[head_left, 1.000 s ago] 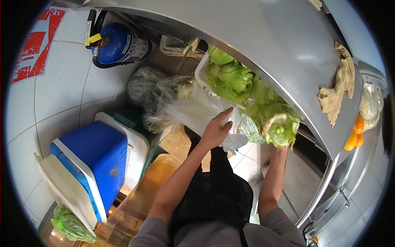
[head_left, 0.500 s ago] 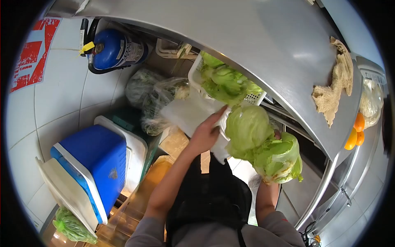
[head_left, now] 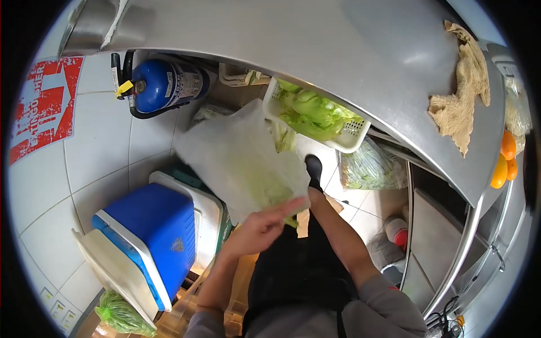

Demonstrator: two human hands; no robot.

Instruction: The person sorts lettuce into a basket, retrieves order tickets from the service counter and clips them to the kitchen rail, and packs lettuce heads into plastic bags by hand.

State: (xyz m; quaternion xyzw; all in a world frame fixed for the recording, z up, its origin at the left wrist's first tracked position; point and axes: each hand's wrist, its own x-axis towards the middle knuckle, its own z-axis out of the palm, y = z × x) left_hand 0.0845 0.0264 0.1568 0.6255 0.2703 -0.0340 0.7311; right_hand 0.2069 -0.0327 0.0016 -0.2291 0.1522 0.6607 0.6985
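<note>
A whitish translucent plastic bag (head_left: 231, 152) hangs in front of me, with blurred green lettuce (head_left: 269, 186) showing through its lower part. My left hand (head_left: 256, 228) is at the bag's lower edge, fingers pressed together on its rim. My right hand is hidden inside or behind the bag; only its forearm shows at the opening. Beyond the bag, a white perforated basket (head_left: 354, 141) holds more green lettuce leaves (head_left: 315, 112), partly under the steel counter.
A steel counter (head_left: 293, 39) with a tan cloth (head_left: 463, 90) spans the top. A blue extinguisher (head_left: 160, 84) stands at the wall, a blue cooler box (head_left: 149, 231) at left. Bagged greens (head_left: 369, 169) lie on the floor. Oranges (head_left: 499, 172) are at far right.
The lettuce from my right hand is now in the bag, and that hand has moved left out of sight. The bag is raised and spread wider. My left hand has moved down.
</note>
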